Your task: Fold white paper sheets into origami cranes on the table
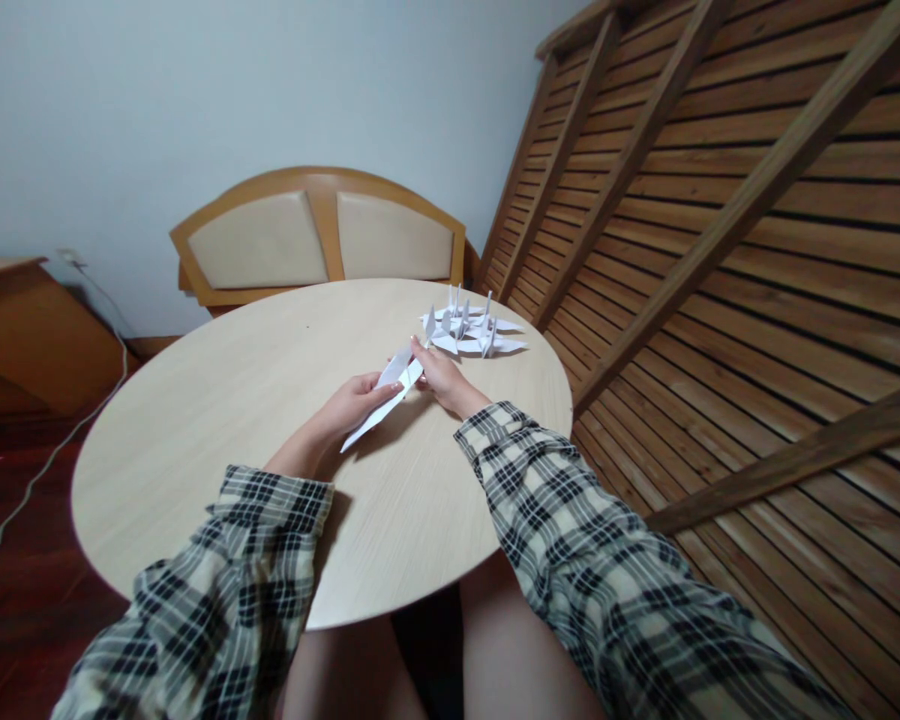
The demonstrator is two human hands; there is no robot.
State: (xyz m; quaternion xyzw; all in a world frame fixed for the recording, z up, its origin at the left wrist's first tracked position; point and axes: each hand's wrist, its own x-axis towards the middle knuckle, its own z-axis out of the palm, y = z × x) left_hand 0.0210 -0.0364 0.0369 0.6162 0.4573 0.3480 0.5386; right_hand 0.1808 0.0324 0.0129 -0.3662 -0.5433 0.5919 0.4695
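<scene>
Between my two hands is a piece of folded white paper (373, 420), long and pointed at its near end, held just above the tabletop. My left hand (354, 402) grips its left side, thumb lying on top. My right hand (441, 375) pinches the far end of the paper between thumb and fingers; the fingertips beneath are partly hidden. Just beyond my right hand stand several white origami cranes (487, 340), close together with wings spread and necks upright.
The round pale wood table (217, 420) spreads under my hands. Behind it is a padded wooden headboard (259, 240) against the wall. A slatted wooden panel (720, 250) leans along the right. On the left are a wooden cabinet (37, 340) and a white cable (52, 450) trailing over the floor.
</scene>
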